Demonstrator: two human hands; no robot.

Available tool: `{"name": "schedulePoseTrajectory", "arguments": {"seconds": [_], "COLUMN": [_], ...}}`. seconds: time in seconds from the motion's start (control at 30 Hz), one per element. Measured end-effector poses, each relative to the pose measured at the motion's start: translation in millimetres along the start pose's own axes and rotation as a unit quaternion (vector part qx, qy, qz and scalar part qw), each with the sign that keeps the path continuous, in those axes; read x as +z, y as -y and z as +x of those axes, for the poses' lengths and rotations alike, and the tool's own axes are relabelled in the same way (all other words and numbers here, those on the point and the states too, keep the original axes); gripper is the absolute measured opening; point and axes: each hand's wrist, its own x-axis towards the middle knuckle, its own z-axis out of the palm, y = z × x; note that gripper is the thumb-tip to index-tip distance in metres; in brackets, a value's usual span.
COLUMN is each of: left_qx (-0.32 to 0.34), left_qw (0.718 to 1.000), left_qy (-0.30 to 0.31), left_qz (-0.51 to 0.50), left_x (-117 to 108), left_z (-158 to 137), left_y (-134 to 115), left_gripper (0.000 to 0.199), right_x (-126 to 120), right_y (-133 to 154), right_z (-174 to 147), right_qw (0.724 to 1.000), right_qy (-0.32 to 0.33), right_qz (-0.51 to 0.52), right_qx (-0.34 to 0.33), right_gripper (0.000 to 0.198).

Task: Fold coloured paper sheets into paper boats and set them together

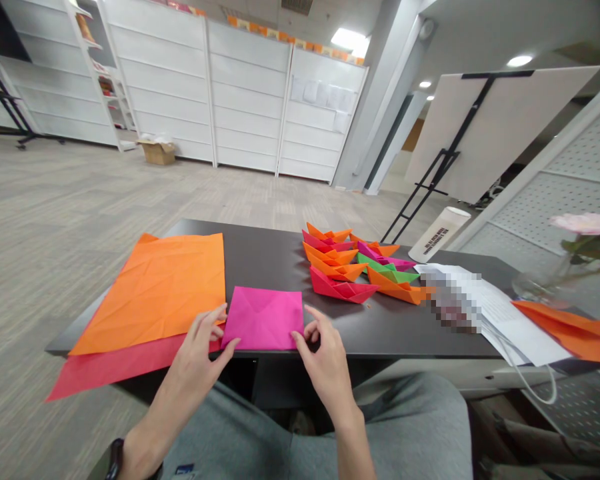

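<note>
A folded magenta sheet of paper (265,319), now a flat rectangle with faint creases, lies at the table's near edge. My left hand (200,347) is at its left side, thumb tip at the lower left corner and fingers bent near the left edge, apart from the thumb. On the other side, my right hand (325,350) rests its thumb at the lower right corner, with the index finger stretched along the right edge. Left of the magenta paper lie orange sheets (175,287) over a red sheet (125,367), which overhangs the table's front edge.
Several folded paper boats, including a red boat (343,287) and a green boat (387,270), stand in two rows on the dark table (265,253). White papers (495,307), a white cylinder (440,233), folded orange paper (570,330) and a flower vase (535,283) are to the right.
</note>
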Motion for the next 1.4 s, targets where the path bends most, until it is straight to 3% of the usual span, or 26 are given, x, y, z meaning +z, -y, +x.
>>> {"name": "schedulePoseTrajectory", "arguments": {"seconds": [0.13,0.23,0.3,0.37,0.5,0.57,0.67,0.83,1.03,1.23,1.4], "left_qx": [0.104,0.168,0.184,0.187,0.173,0.171,0.174,0.173,0.182,0.165,0.119], "left_qw": [0.99,0.967,0.954,0.949,0.95,0.95,0.949,0.948,0.945,0.954,0.968], "left_qy": [0.059,0.166,0.209,0.226,0.229,0.232,0.236,0.241,0.249,0.214,0.156], "left_qz": [0.069,0.094,0.108,0.119,0.125,0.123,0.116,0.112,0.106,0.128,0.155], "left_x": [-9.4,-13.4,-12.9,-11.4,-11.2,-12.5,-13.6,-11.3,-18.2,-25.3,-13.5], "left_z": [0.8,-2.3,-5.3,-7.8,-8.4,-7.5,-6.7,-7.2,-2.5,-0.4,-6.2], "left_y": [-9.8,-16.5,-18.0,-17.4,-15.4,-15.5,-16.4,-15.8,-10.4,4.8,5.0], "left_gripper": [0.028,0.035,0.043,0.045,0.044,0.047,0.052,0.051,0.052,0.038,0.052], "right_x": [-0.6,-3.1,-4.5,-4.3,-2.2,-6.9,-25.5,-55.2,-57.0,-60.6,-59.0], "right_y": [2.3,6.5,14.1,25.8,47.3,48.2,36.4,16.5,8.8,1.9,3.1], "right_z": [0.9,-0.6,-3.9,-8.8,-18.9,-21.2,-21.2,-19.5,-19.0,-16.8,-17.3], "right_qw": [0.999,0.998,0.995,0.987,0.946,0.937,0.937,0.947,0.955,0.963,0.966], "right_qy": [0.011,0.0,0.008,0.063,0.234,0.276,0.302,0.292,0.262,0.229,0.216], "right_qz": [-0.05,-0.061,-0.07,-0.067,-0.058,-0.071,-0.092,-0.114,-0.123,-0.123,-0.119], "right_qx": [-0.012,-0.021,-0.064,-0.132,-0.215,-0.203,-0.151,-0.071,-0.07,-0.073,-0.074], "right_gripper": [0.006,0.009,0.017,0.025,0.057,0.069,0.07,0.064,0.05,0.04,0.037]}}
